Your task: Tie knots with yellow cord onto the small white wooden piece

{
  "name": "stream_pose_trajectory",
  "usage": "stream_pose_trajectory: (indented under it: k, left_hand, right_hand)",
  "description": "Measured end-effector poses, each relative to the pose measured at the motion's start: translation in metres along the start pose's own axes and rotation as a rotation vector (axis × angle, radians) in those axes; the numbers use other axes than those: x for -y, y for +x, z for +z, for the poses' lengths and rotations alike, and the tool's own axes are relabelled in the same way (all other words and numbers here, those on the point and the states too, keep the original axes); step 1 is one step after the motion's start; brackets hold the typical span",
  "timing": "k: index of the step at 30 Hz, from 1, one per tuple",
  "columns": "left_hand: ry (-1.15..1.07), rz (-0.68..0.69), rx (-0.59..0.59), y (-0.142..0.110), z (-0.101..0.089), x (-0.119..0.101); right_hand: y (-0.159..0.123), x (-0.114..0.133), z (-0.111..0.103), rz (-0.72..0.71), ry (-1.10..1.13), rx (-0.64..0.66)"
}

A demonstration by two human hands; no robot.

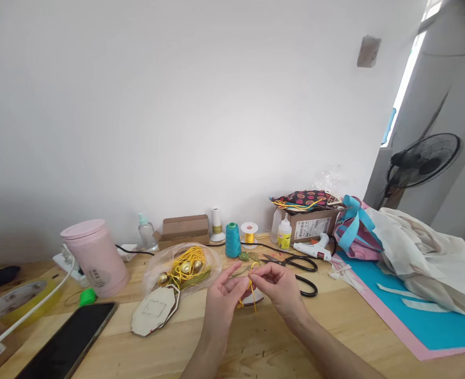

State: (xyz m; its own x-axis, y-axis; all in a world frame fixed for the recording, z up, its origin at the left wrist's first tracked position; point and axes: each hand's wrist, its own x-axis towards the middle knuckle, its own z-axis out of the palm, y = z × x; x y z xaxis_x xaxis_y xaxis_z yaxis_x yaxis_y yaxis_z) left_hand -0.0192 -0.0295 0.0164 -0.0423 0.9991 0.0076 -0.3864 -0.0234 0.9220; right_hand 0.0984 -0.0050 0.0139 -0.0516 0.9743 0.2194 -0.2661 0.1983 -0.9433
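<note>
Low over the table's middle, my left hand (229, 290) pinches a yellow cord (255, 301) between thumb and fingers. My right hand (276, 286) meets it from the right, thumb and forefinger closed on the same cord, which makes a small loop between the hands. One cord end hangs down below the fingertips. Partly hidden behind the hands is a pale piece with a dark rim (253, 298); I cannot make out what it is. Just beyond my right hand lie black-handled scissors (300, 263). Small bundles of green cord (248, 256) rest beyond the fingertips.
Left of the hands are a plastic bag of yellow cord and gold bells (191, 261), octagonal cards (154, 310), a phone (70, 339) and a pink tumbler (98, 258). Behind stand a teal thread cone (233, 240), glue bottle (284, 234) and glue gun (313, 248). Blue sheets (445, 329) lie right.
</note>
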Motion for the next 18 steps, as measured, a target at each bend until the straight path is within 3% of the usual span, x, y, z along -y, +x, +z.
stream_pose_trajectory:
  k: [7, 11, 13, 15, 18]
  left_hand:
    - [0.050, -0.011, 0.001, 0.000, 0.001, -0.001]
    - [-0.017, -0.045, -0.016, 0.004, -0.003, 0.003]
    - [-0.077, -0.056, -0.047, 0.006, -0.005, 0.004]
    - [-0.126, -0.064, -0.077, 0.007, -0.006, 0.004]
    - [-0.154, -0.063, -0.080, 0.008, -0.006, 0.003]
  right_hand:
    - [-0.001, -0.002, 0.000, 0.023, 0.033, 0.010]
    - [0.001, 0.003, -0.005, 0.193, 0.244, 0.038]
    - [0.002, 0.006, -0.011, 0.331, 0.491, 0.142]
    - [0.003, 0.009, -0.018, 0.454, 0.739, 0.325]
    - [0.004, 0.010, -0.025, 0.557, 0.948, 0.521]
